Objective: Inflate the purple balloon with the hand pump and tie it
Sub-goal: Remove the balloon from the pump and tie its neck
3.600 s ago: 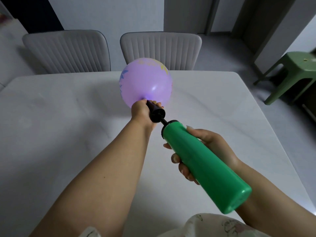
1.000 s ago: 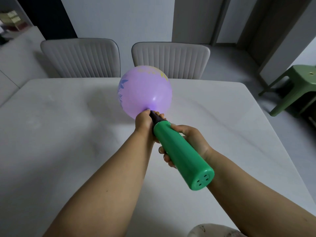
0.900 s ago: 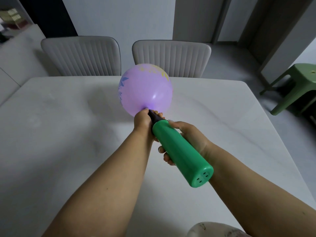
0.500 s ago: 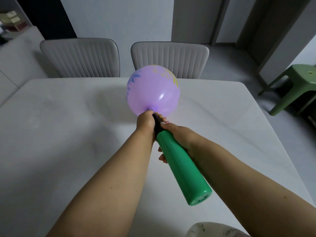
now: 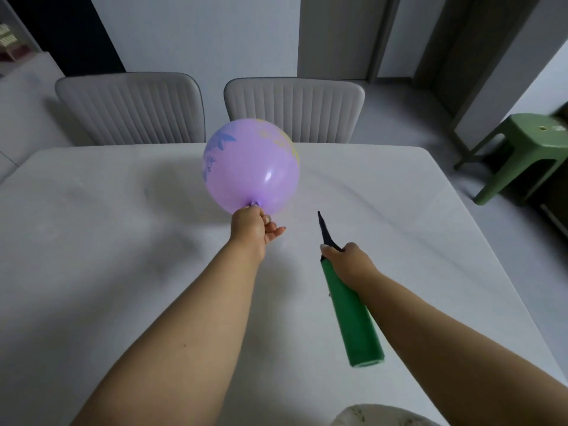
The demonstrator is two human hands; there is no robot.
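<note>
While the purple balloon sits inflated above the centre of the white bench, the left hand pinches its neck from the 6 o'clock side, thumb and forefinger closed on the rubber and the remaining fingers loosely extended; this pinch presumably keeps the air in now that the nozzle is out. At 4 o'clock from the balloon and well apart from it, the right hand wraps its fingers round the top of the green hand pump, whose dark nozzle points toward 12 o'clock and whose barrel slants back toward the person. Judged from this arrangement, inflation is complete and tying remains; the pump would need to be set down to free the right hand for knotting. Beyond the far edge of the bench stand two grey chairs, and a green stool occupies the floor at 2 o'clock.
</note>
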